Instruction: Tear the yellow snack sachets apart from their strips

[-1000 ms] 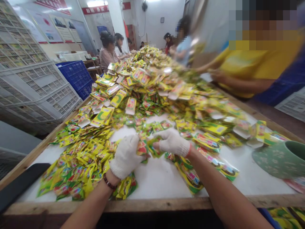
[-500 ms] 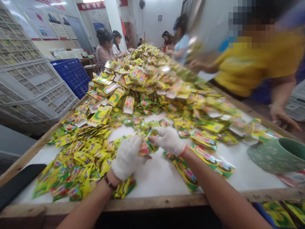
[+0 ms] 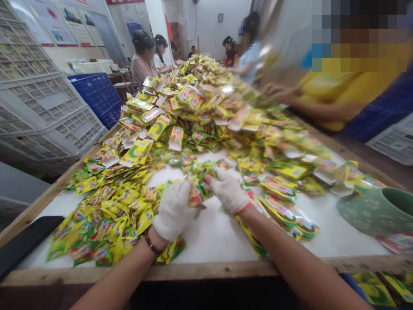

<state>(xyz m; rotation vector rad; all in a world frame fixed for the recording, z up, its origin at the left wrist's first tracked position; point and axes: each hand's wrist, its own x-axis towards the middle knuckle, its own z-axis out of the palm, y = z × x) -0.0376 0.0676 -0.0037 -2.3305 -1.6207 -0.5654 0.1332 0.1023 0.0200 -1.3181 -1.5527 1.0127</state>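
Fingers of the left hand (image 3: 174,209) curl narrow on red-green packets (image 3: 195,196), right hand (image 3: 228,191) fingers bunched at the packets' right edge, blur hides whether gripping; packets sit between both hands, over the white tabletop (image 3: 214,241). Looks partway: overlapping yellow packets (image 3: 109,219) massed near left, yellow boxes (image 3: 280,189) lying together on the right, while a big mixed heap (image 3: 200,99) running to the far end seems left to handle.

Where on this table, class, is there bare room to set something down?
Bare white tabletop lies between the left hand, flat packs and near rim, and between those packs and the green pot. Crowded: the packets at left and the heap in the middle.
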